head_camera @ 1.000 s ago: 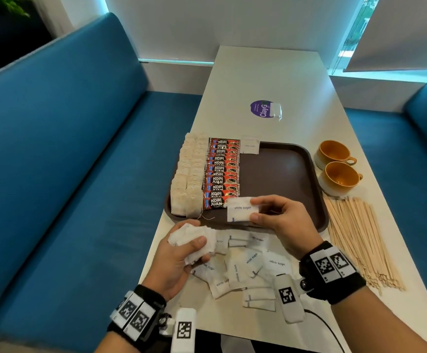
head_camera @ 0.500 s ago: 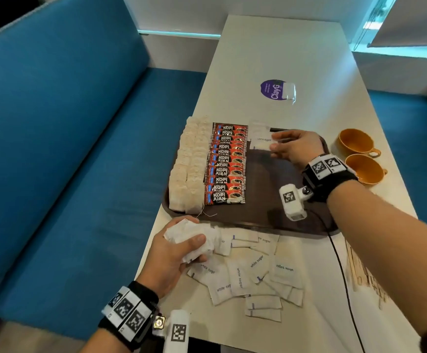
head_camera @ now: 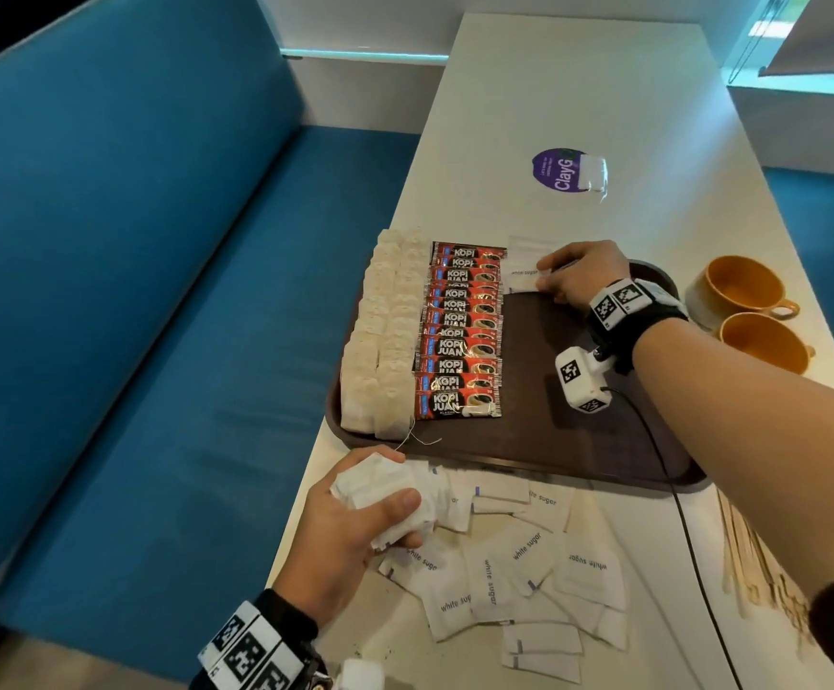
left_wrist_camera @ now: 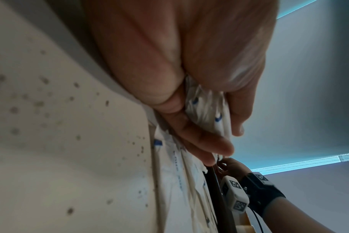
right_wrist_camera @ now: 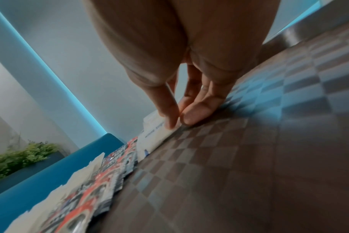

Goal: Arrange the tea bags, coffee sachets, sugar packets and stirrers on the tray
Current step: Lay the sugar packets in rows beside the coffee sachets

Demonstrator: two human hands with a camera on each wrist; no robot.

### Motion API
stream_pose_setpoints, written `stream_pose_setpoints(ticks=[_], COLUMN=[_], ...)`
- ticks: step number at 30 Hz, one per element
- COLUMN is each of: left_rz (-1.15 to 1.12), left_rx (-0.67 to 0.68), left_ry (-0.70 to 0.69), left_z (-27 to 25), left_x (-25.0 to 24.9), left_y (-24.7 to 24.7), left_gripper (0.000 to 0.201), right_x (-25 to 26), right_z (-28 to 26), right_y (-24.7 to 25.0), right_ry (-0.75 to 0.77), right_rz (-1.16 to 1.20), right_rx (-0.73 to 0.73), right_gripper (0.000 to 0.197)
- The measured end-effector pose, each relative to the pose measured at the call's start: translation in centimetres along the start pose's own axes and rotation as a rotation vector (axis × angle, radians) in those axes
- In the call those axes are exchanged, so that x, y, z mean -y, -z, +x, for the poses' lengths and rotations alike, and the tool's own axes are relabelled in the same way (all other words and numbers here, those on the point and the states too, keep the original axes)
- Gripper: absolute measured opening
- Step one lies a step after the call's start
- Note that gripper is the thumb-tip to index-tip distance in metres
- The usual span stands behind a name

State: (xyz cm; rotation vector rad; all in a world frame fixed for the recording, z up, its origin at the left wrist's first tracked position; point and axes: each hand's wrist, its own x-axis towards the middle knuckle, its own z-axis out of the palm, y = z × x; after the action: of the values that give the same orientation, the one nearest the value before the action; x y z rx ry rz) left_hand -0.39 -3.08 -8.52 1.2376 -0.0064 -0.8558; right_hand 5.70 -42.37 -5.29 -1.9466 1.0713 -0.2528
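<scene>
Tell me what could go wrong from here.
1. The right hand sets a white sugar packet tight against the red coffee sachets; a nudge could skew that row.
2. The left hand grips a crumpled white packet bundle; squeezing might burst one.

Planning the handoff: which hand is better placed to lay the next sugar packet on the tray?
Right. The right hand is over the tray at the sugar packet; the left hand grips a bunch of packets.
</scene>
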Motion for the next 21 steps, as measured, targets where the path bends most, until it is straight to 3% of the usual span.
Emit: stream_pose_setpoints(ticks=[10, 21], left_rz=[0.001, 0.006], left_rx=[0.003, -0.002], left_ry=[0.004, 0.004], left_z=[-0.1, -0.3], left_x=[-0.2, -0.6], left_y=[-0.1, -0.5], left_gripper=[0.049, 0.049], right_x=[0.9, 0.6], right_z=[-0.3, 0.0], right_y=[-0.9, -1.2], right_ry=[0.066, 0.105], right_rz=[-0.186, -0.234], right_rx=[0.012, -0.045], right_gripper=[0.015, 0.018])
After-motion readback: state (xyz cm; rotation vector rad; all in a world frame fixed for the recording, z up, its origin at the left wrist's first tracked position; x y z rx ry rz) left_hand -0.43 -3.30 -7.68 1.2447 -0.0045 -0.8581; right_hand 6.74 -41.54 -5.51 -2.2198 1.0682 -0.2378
